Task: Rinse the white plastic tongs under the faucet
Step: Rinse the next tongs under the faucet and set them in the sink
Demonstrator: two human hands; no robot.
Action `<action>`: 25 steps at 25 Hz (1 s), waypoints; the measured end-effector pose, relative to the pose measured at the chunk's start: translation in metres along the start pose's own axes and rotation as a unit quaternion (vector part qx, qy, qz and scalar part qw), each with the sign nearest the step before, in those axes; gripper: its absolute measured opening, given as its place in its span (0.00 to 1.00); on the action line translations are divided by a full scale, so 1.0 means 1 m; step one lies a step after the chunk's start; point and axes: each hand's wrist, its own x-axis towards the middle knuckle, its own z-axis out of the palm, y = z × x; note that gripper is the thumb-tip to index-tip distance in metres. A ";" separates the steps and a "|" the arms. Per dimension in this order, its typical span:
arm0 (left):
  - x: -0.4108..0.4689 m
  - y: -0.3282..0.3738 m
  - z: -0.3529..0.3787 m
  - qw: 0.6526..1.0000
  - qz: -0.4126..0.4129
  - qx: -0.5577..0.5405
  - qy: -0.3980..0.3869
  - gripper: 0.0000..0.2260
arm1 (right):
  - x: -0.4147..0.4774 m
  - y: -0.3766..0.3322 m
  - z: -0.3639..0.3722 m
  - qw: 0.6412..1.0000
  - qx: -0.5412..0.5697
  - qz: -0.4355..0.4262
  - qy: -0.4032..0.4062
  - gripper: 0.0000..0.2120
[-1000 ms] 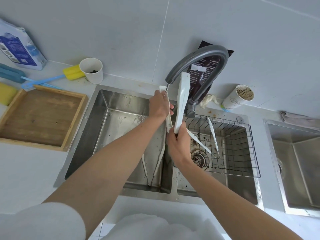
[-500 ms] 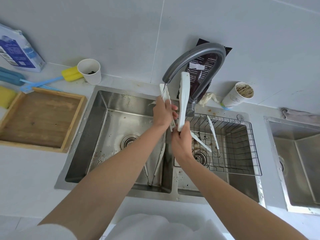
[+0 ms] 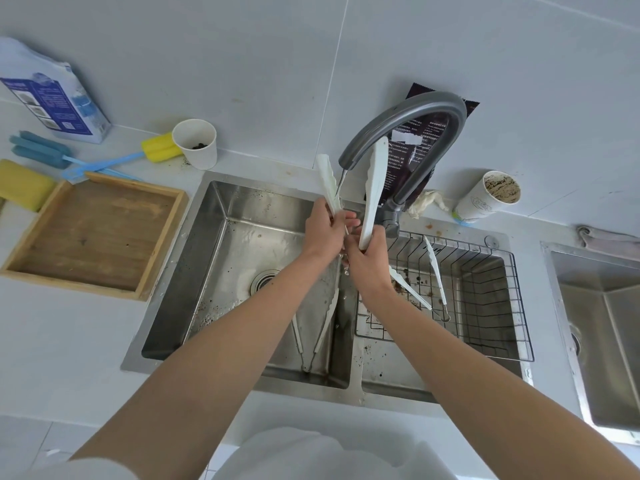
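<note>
Head view shows the left hand [image 3: 325,227] gripping one arm of the white tongs [image 3: 370,188] and the right hand [image 3: 367,261] the other, spread under the faucet [image 3: 408,116]; best to turn both arms slowly through the thin stream between the hands.

Left hand [image 3: 327,227]: slid down the left arm of the tongs [image 3: 372,188], now beside the right hand [image 3: 365,259].
Tongs: left arm more exposed, angled into the stream.
</note>
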 end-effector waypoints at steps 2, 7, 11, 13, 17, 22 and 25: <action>0.004 0.003 -0.002 1.000 0.002 -0.016 0.023 0.05 | 0.004 -0.006 0.000 1.000 -0.014 0.000 0.004 0.10; 0.012 0.006 -0.006 0.999 0.012 -0.029 0.035 0.11 | 0.015 -0.017 -0.003 0.999 -0.033 -0.004 0.026 0.07; 0.019 0.009 -0.005 0.998 0.010 -0.054 0.018 0.11 | 0.023 -0.018 -0.005 0.999 -0.028 0.002 0.045 0.02; 0.021 0.012 -0.005 0.997 0.011 -0.074 0.015 0.09 | 0.023 -0.021 -0.006 0.999 -0.008 0.000 0.041 0.04; 0.030 0.015 -0.007 0.993 0.005 -0.113 0.019 0.07 | 0.020 -0.027 -0.002 0.999 -0.024 -0.033 0.016 0.09; 0.021 0.016 -0.015 0.991 0.006 -0.135 -0.025 0.09 | 0.021 -0.030 0.003 0.997 0.073 -0.033 0.014 0.10; 0.012 0.008 -0.025 0.987 -0.003 -0.156 -0.041 0.09 | 0.020 -0.028 0.006 0.990 0.139 0.004 0.005 0.09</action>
